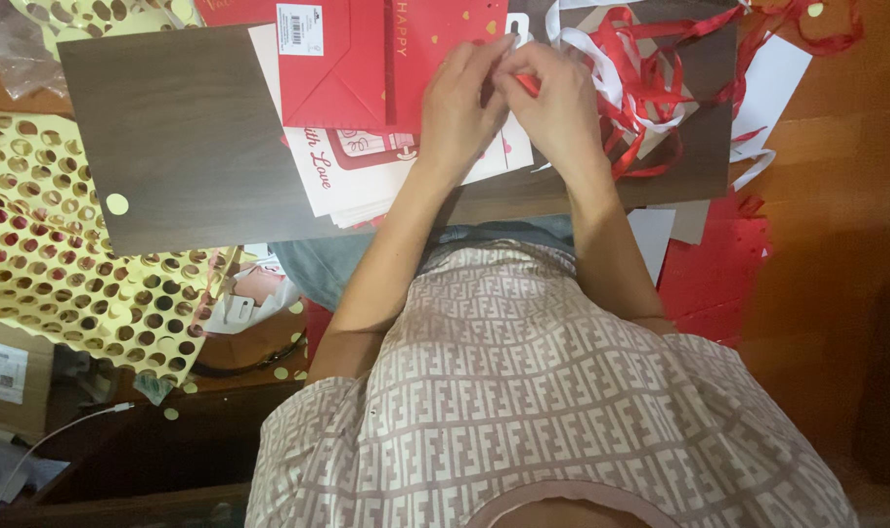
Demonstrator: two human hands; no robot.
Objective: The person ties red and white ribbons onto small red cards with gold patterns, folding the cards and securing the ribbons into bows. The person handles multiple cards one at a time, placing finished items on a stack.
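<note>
**Closely, both hands pinch a red and white ribbon over the board**

Both hands meet at the far edge of a dark wood-grain board (191, 137) that lies across the person's lap. The left hand (461, 108) rests on a stack of white cards (367, 186), its fingers curled together and pressed toward the other hand. The right hand (560, 103) sits just beside it, touching it at the fingertips. Between them, the fingers of both hands are closed on a short stretch of ribbon (523, 83), red with a white part showing at the very tips; how firmly each finger grips cannot be told, since the knuckles hide the pads.

That ribbon runs off to the right into a loose tangle of red and white ribbon (640, 73), heaped on the far right part of the board and spilling past its edge. A red envelope (342, 68), flap open, lies to the left of the hands, partly over the white cards. The topmost card shows a red drawing and cursive script.

To the left of the board spreads a yellow sheet punched full of round holes (54, 254), with one loose yellow dot (117, 203) lying on the board itself. Red paper (709, 274) and white sheets (777, 78) lie on the right, on a brown wooden surface (836, 196). Nearest the camera is the person's patterned beige shirt (542, 411).
</note>
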